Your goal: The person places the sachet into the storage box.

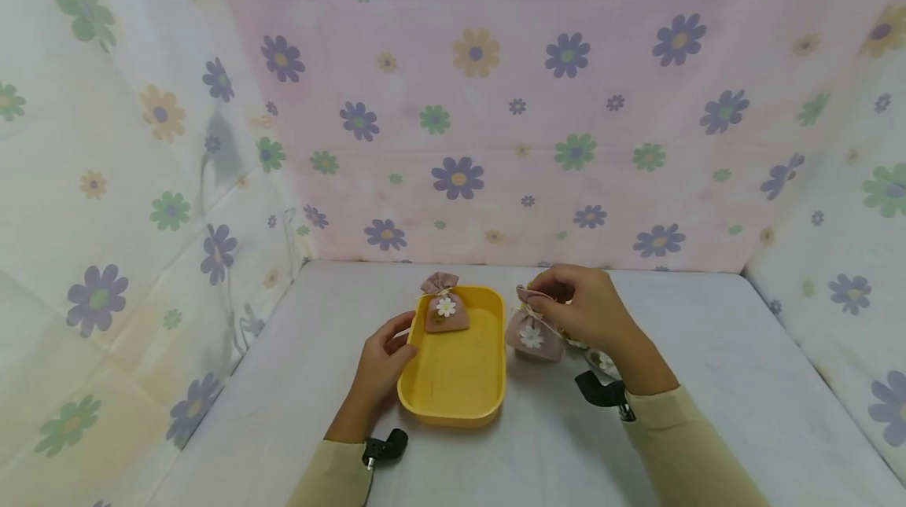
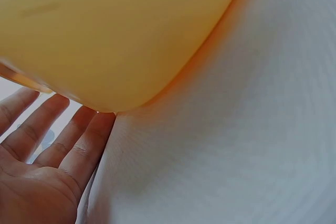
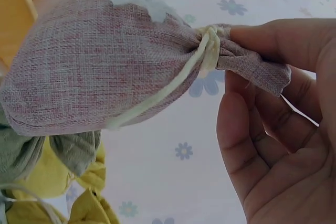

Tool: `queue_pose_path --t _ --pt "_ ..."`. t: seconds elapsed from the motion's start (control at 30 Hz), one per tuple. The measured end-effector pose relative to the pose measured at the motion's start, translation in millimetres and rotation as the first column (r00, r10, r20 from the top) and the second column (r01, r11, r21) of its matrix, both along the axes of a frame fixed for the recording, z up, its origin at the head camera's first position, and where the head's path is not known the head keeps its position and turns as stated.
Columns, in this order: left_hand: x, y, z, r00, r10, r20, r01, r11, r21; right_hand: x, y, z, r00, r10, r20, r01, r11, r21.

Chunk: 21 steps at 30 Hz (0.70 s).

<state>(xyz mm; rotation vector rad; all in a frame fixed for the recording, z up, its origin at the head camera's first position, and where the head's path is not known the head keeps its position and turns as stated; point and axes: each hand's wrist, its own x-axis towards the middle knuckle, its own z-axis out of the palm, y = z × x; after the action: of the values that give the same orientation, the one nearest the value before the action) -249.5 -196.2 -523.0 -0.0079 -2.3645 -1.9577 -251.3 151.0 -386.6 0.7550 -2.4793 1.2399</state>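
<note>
My right hand pinches the gathered neck of a mauve drawstring pouch, just right of the yellow tray. The pouch hangs with its full part down and has a white flower on its front. In the right wrist view, its pale cord is wound round the neck beside the thumb. A second mauve pouch with a white flower lies in the tray's far left corner. My left hand rests against the tray's left side, its fingers fairly straight along the outer wall.
Green pouches and yellow pouches lie beyond the held one, mostly hidden by my right hand in the head view. A white cloth covers the table. Flower-print curtains enclose the back and sides.
</note>
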Motion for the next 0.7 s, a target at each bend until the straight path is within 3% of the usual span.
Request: queue_pose_path --t 0.47,0.7 --pt "0.7 0 1.9 1.0 0.007 0.004 -0.006 1.0 -0.014 -9.1 -30 9.8 0.999 -0.049 0.02 0.049 0.999 -0.007" --pt "0.3 0 1.5 1.0 0.009 0.003 -0.009 1.0 -0.02 -18.8 -41 6.7 0.998 -0.052 0.022 0.053 0.998 -0.028"
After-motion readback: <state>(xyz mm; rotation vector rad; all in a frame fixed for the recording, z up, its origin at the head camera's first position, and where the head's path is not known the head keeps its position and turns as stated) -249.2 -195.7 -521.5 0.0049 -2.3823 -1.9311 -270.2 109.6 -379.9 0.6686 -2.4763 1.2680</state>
